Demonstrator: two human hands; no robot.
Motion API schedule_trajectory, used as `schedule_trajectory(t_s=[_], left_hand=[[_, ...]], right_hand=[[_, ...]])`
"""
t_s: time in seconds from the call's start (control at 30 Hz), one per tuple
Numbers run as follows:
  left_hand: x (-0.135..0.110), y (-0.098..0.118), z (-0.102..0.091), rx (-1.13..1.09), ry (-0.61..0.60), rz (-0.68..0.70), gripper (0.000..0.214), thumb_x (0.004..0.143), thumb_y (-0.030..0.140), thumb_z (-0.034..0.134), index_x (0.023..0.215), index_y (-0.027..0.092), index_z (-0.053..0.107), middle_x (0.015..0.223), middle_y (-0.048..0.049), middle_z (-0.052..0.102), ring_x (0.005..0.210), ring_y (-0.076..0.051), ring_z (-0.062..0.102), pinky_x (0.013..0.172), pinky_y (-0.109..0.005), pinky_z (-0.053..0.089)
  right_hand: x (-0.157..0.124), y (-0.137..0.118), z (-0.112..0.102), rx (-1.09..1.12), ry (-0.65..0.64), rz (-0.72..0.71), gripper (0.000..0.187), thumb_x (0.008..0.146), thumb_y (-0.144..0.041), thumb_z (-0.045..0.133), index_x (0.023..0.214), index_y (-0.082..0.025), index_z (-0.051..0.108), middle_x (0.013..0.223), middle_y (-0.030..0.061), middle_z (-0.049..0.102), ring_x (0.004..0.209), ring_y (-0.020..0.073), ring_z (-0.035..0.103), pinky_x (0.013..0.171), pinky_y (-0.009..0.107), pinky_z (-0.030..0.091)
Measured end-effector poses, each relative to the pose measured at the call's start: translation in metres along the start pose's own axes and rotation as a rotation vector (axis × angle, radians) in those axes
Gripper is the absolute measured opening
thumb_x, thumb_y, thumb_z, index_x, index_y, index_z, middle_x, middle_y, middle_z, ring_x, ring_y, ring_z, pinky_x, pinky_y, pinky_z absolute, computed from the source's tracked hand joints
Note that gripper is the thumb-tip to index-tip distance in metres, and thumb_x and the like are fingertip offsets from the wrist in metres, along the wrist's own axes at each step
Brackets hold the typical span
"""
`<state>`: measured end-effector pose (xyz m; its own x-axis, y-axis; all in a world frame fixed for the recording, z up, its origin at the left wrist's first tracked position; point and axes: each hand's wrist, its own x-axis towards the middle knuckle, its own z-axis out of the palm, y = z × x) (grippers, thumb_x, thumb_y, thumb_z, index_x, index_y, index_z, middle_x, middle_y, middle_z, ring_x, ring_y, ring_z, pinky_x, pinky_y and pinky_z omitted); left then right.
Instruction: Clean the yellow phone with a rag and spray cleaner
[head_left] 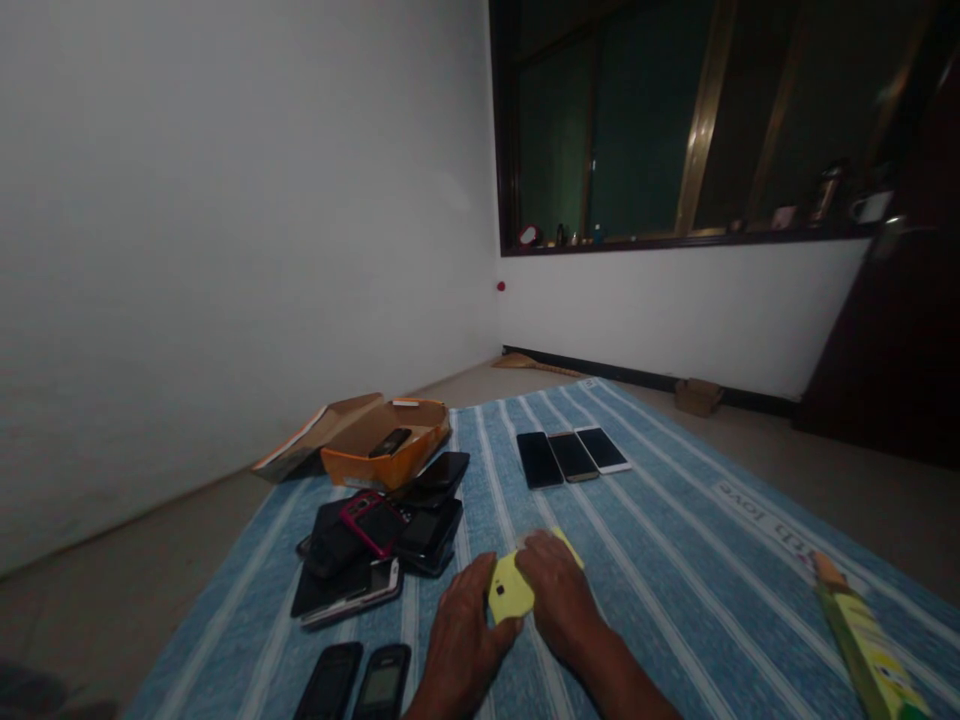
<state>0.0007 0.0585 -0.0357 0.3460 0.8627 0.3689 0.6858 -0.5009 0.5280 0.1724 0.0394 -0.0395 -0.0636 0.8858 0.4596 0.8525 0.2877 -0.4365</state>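
A yellow phone point(510, 590) lies on the blue striped mat point(675, 560) between both my hands. My left hand point(465, 635) grips its near left side with curled fingers. My right hand point(559, 595) covers its right side, fingers bent over it. To the left lies a pile of several dark phones point(382, 545), one with a pink case. Three phones point(571, 455) sit side by side further up the mat. Two small keypad phones point(360, 680) lie close to my left wrist.
An orange cardboard box point(390, 445) holding one phone stands at the mat's far left, its lid point(315, 435) beside it. A yellow-green stick-like pack point(862, 640) lies at the right edge. White walls, a dark window, and a small box point(697, 396) on the floor lie beyond.
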Motion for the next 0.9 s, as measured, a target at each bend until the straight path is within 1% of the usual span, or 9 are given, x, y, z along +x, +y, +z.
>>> schedule_trajectory(t_s=[0.1, 0.17, 0.23, 0.37, 0.47, 0.53, 0.63, 0.77, 0.9], left_hand=[[0.001, 0.002, -0.001, -0.016, -0.002, -0.012, 0.068, 0.065, 0.026, 0.066, 0.131, 0.008, 0.059, 0.132, -0.022, 0.065, 0.123, -0.037, 0.061, 0.105, -0.055, 0.048], [0.002, 0.003, -0.001, -0.032, 0.001, -0.009, 0.068, 0.066, 0.026, 0.065, 0.132, 0.008, 0.058, 0.133, -0.0222, 0.065, 0.123, -0.037, 0.061, 0.105, -0.055, 0.048], [0.002, 0.002, -0.001, -0.038, 0.01, -0.011, 0.068, 0.068, 0.027, 0.063, 0.133, 0.009, 0.057, 0.134, -0.0221, 0.064, 0.124, -0.037, 0.061, 0.105, -0.055, 0.048], [0.001, -0.002, 0.0, -0.033, 0.02, 0.002, 0.073, 0.066, 0.022, 0.059, 0.138, 0.01, 0.052, 0.139, -0.0207, 0.061, 0.128, -0.035, 0.058, 0.108, -0.053, 0.046], [0.001, -0.004, 0.001, -0.033, 0.031, 0.047, 0.073, 0.065, 0.022, 0.058, 0.138, 0.014, 0.053, 0.14, -0.0182, 0.061, 0.129, -0.033, 0.057, 0.109, -0.052, 0.046], [0.001, -0.004, 0.001, -0.017, 0.035, 0.051, 0.071, 0.065, 0.021, 0.057, 0.135, 0.012, 0.056, 0.137, -0.0193, 0.063, 0.127, -0.034, 0.059, 0.108, -0.053, 0.046], [0.001, -0.003, 0.003, 0.016, 0.027, 0.02, 0.067, 0.065, 0.02, 0.055, 0.13, 0.007, 0.059, 0.133, -0.022, 0.065, 0.125, -0.034, 0.061, 0.107, -0.054, 0.047], [0.001, -0.006, 0.006, 0.04, 0.038, 0.017, 0.065, 0.064, 0.02, 0.055, 0.128, 0.01, 0.062, 0.132, -0.02, 0.066, 0.125, -0.034, 0.061, 0.107, -0.053, 0.048], [0.0, -0.01, 0.011, 0.04, 0.065, 0.02, 0.063, 0.064, 0.022, 0.058, 0.126, 0.013, 0.064, 0.13, -0.0181, 0.068, 0.125, -0.034, 0.061, 0.107, -0.053, 0.048]], right_hand=[[-0.001, -0.013, 0.002, 0.106, -0.035, -0.115, 0.022, 0.087, -0.008, 0.058, 0.104, -0.018, 0.068, 0.118, 0.0117, 0.066, 0.12, 0.0262, 0.054, 0.112, 0.046, 0.033], [-0.001, -0.022, 0.0, 0.184, -0.058, -0.191, 0.026, 0.088, -0.01, 0.058, 0.111, -0.02, 0.066, 0.117, 0.0099, 0.066, 0.117, 0.0239, 0.055, 0.11, 0.044, 0.034], [0.0, -0.03, -0.003, 0.244, -0.07, -0.251, 0.025, 0.09, -0.012, 0.056, 0.112, -0.02, 0.065, 0.117, 0.0088, 0.066, 0.114, 0.0223, 0.056, 0.107, 0.041, 0.037], [0.003, -0.037, -0.01, 0.299, -0.083, -0.309, 0.017, 0.093, -0.015, 0.055, 0.104, -0.02, 0.066, 0.112, 0.0067, 0.067, 0.106, 0.0209, 0.057, 0.096, 0.036, 0.044], [0.004, -0.038, -0.01, 0.314, -0.086, -0.342, 0.022, 0.094, -0.016, 0.055, 0.112, -0.022, 0.065, 0.117, 0.0061, 0.066, 0.11, 0.0205, 0.056, 0.096, 0.035, 0.044], [0.004, -0.037, -0.007, 0.315, -0.078, -0.344, 0.026, 0.094, -0.015, 0.055, 0.117, -0.023, 0.063, 0.121, 0.0062, 0.065, 0.113, 0.0204, 0.055, 0.099, 0.035, 0.043], [0.003, -0.037, -0.003, 0.291, -0.073, -0.304, 0.025, 0.093, -0.014, 0.056, 0.116, -0.022, 0.064, 0.119, 0.0059, 0.065, 0.112, 0.0204, 0.056, 0.098, 0.035, 0.043], [0.003, -0.039, -0.002, 0.244, -0.085, -0.26, 0.021, 0.094, -0.015, 0.057, 0.112, -0.021, 0.066, 0.115, 0.0058, 0.066, 0.11, 0.0206, 0.056, 0.097, 0.035, 0.043], [0.004, -0.042, -0.008, 0.223, -0.084, -0.246, 0.016, 0.095, -0.014, 0.055, 0.104, -0.021, 0.067, 0.108, 0.0047, 0.067, 0.104, 0.0196, 0.057, 0.093, 0.032, 0.042]])
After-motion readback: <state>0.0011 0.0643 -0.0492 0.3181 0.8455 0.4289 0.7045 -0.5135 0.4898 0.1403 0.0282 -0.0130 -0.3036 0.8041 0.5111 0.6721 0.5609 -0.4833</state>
